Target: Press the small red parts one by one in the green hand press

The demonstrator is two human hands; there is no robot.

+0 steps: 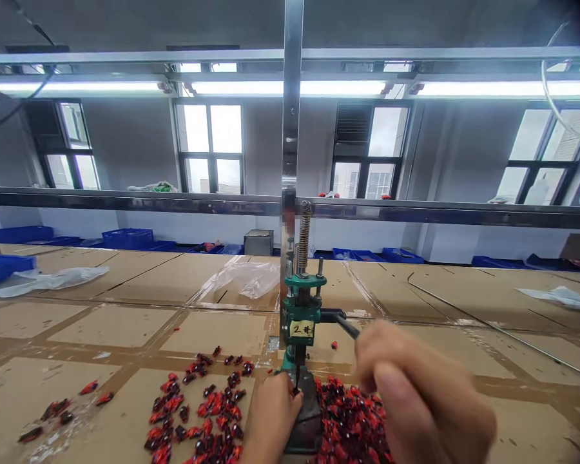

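A green hand press (pixel 302 316) with a steel spring and a "2#" label stands on the bench, its dark base (pixel 303 419) between two heaps of small red-and-black pieces (pixel 193 412) (pixel 352 425). My left hand (pixel 273 419) rests beside the base, its fingertips pinching something small under the press head. The pinched item is mostly hidden, but it looks like one of the red-and-black pieces (pixel 296 390). Blurred by motion, my right hand (pixel 415 393) is curled around the end of the black press lever (pixel 345 325).
Brown cardboard sheets cover the long bench (pixel 125 328). A steel post (pixel 290 161) rises behind the press. Crumpled clear plastic (pixel 244 280) lies beyond it, and more plastic lies at both sides. Blue crates (pixel 128 238) line the far wall.
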